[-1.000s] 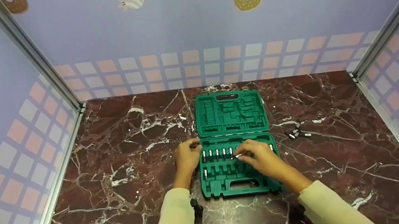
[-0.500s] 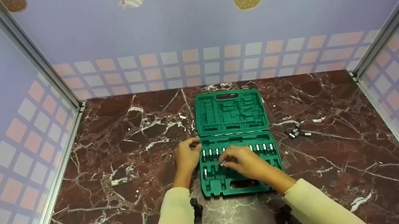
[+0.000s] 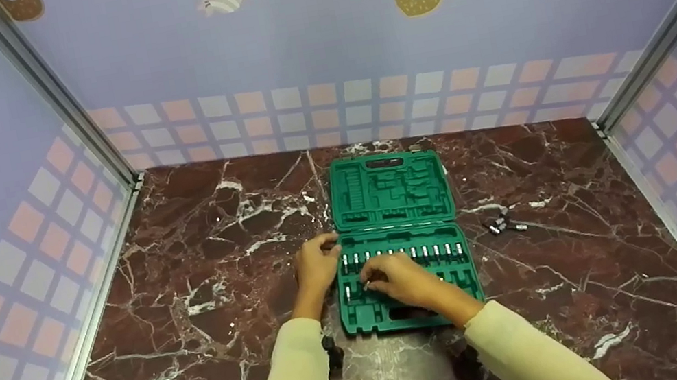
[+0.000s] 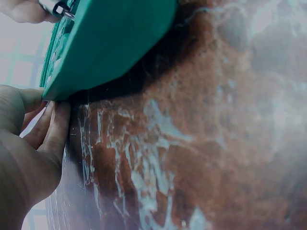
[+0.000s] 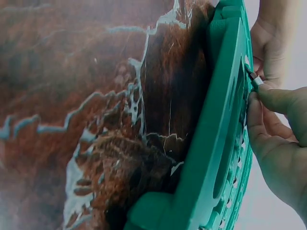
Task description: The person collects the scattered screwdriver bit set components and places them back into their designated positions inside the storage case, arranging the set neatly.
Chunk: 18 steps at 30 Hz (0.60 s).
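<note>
An opened green plastic tool case lies on the marble-patterned table. My left hand is at its left side; in the left wrist view, the thumb and fingers pinch the case's edge. Over the lower row of slots, my right hand pinches a small bit socket, silver at one end with a dark tip pointing at the case. A row of bit sockets stands in the upper slots, partly covered by my right hand. Another bit socket sits in the lower row's leftmost slot.
Several loose bit sockets lie on the table right of the case. The moulded lid is folded back flat. Patterned panels enclose the back and both sides of the table.
My right hand has moved left and slightly toward me across the case with the bit socket, uncovering the right part of the upper row. The left hand has stayed in place.
</note>
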Motion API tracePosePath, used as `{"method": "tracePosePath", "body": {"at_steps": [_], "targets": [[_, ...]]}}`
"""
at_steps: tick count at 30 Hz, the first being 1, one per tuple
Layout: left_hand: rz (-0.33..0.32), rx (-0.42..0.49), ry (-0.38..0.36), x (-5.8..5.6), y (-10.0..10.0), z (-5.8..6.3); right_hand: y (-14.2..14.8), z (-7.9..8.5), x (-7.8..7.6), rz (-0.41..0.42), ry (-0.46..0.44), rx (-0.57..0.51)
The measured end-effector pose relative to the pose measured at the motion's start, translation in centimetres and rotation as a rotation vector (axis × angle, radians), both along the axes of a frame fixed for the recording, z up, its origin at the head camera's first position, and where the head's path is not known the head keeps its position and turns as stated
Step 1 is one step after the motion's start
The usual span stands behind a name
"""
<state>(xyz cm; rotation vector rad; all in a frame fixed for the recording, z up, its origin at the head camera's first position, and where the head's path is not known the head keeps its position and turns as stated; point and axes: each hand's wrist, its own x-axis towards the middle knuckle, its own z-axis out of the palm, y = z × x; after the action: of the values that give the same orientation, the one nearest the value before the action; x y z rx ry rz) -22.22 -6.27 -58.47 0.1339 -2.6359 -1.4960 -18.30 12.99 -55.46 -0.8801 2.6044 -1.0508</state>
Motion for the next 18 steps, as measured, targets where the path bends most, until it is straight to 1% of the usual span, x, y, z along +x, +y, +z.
{"method": "tracePosePath", "body": {"at_steps": [7, 14, 16, 18], "targets": [[-0.010, -0.004, 0.003, 0.0, 0.0, 0.0, -0.5, 0.0, -0.3, 0.019, 0.052, 0.000], [-0.002, -0.006, -0.009, 0.0, 0.1, 0.2, -1.2, -0.2, -0.3, 0.040, 0.132, 0.046], [-0.003, -0.008, -0.009, 0.0, 0.0, 0.2, -1.4, -0.1, -0.3, 0.034, 0.137, 0.056], [-0.005, -0.008, -0.006, 0.0, 0.0, 0.2, -1.6, -0.1, -0.4, 0.018, 0.121, 0.057]]}}
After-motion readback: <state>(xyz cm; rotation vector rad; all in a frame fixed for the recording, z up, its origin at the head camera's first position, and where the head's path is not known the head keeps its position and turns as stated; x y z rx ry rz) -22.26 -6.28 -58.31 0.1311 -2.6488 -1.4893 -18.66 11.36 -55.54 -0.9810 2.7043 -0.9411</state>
